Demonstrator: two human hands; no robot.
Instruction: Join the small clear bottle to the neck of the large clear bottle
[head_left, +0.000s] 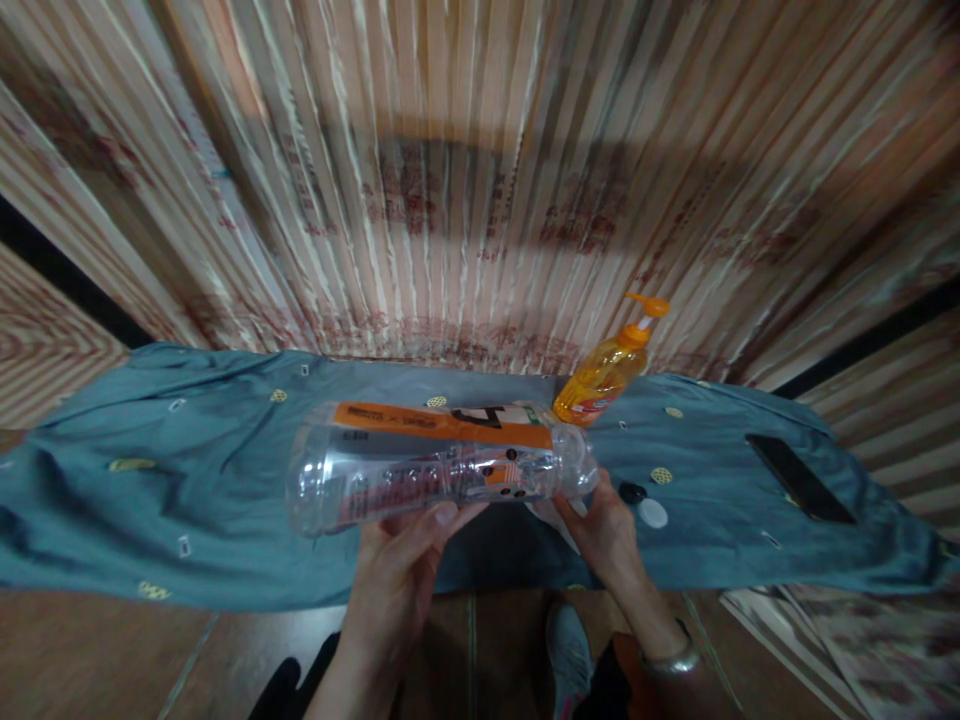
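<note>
A large clear plastic bottle [420,470] with an orange label lies sideways in the air above the cloth, its neck toward the right. My left hand [405,550] grips its middle from below, thumb against the side. At the neck end, my right hand [604,530] holds the bottle with its fingers partly hidden behind it. Something white and thin, like a tissue [559,520], shows just under the neck beside my right hand; whether the hand holds it I cannot tell. A black cap [632,492] and a white round lid [652,514] lie right of that hand.
A pump bottle of yellow liquid [604,375] stands behind the neck. A black phone [799,478] lies at the right on the teal patterned cloth [225,480]. Stacked cardboard [465,230] rises behind the table. Below the front edge are the tiled floor and a shoe [568,645].
</note>
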